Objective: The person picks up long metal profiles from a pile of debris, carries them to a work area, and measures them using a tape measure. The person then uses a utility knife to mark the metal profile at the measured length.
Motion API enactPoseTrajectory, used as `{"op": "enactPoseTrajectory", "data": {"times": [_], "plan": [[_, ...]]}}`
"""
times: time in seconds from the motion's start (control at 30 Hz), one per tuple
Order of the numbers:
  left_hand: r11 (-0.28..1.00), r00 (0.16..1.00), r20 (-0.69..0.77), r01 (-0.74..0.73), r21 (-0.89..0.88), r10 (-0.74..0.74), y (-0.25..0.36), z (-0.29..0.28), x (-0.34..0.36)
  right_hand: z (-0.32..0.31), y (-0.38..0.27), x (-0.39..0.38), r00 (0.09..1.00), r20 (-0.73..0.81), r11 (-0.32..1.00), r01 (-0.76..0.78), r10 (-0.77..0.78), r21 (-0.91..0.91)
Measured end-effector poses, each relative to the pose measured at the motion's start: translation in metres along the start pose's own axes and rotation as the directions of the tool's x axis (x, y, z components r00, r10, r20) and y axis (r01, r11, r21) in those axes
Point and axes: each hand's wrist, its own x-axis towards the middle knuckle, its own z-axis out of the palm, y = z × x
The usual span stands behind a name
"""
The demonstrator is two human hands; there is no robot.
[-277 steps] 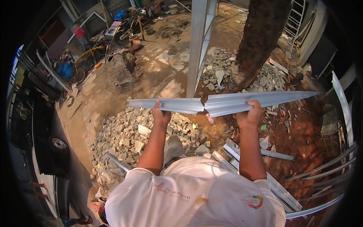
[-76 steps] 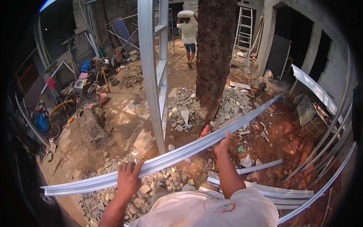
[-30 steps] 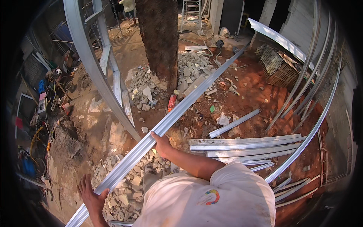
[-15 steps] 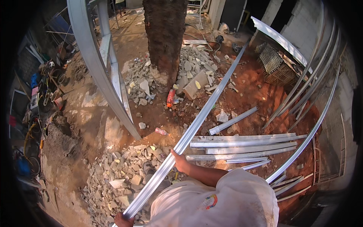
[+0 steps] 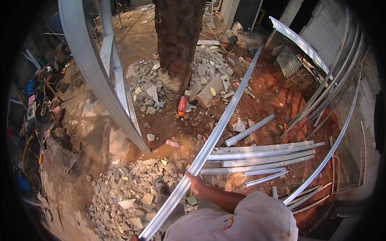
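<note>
A long silvery metal channel point(image 5: 219, 131) slants from the lower edge up to the far right, its far end near the rubble by the wall. My right hand point(image 5: 196, 184) is closed round its edge at the middle of the view. At the lower edge, only a sliver of my left hand point(image 5: 135, 238) shows beside the near end of the same channel; its fingers are mostly cut off by the frame. Shorter metal channels point(image 5: 265, 157) lie in a row on the ground to the right of my right hand.
A metal frame point(image 5: 90, 68) rises at the left. Beyond stands a thick trunk-like post point(image 5: 177, 44) amid broken rubble point(image 5: 215, 66). More rubble point(image 5: 124, 201) lies by my feet. A red bottle point(image 5: 182, 105) lies near the post. Long metal lengths point(image 5: 321, 96) lean at the right wall.
The channel has shifted a little to the right and down in view, with my right hand still on it. My left hand has slipped mostly below the lower edge.
</note>
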Motion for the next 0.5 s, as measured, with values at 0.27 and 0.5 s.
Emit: {"op": "enactPoseTrajectory", "data": {"times": [0.27, 0.5], "plan": [[0.893, 0.988, 0.117, -0.036, -0.449, 0.098, 0.077, 0.015, 0.094, 0.008, -0.049, 0.120, 0.895, -0.334, 0.954, 0.294, -0.295, -0.057], [0.944, 0.944, -0.013, -0.330, -0.034, 0.329, 0.066, 0.007, 0.137, -0.031, -0.149, 0.226, 0.828, -0.391, 0.901, 0.434, -0.402, -0.006]]}}
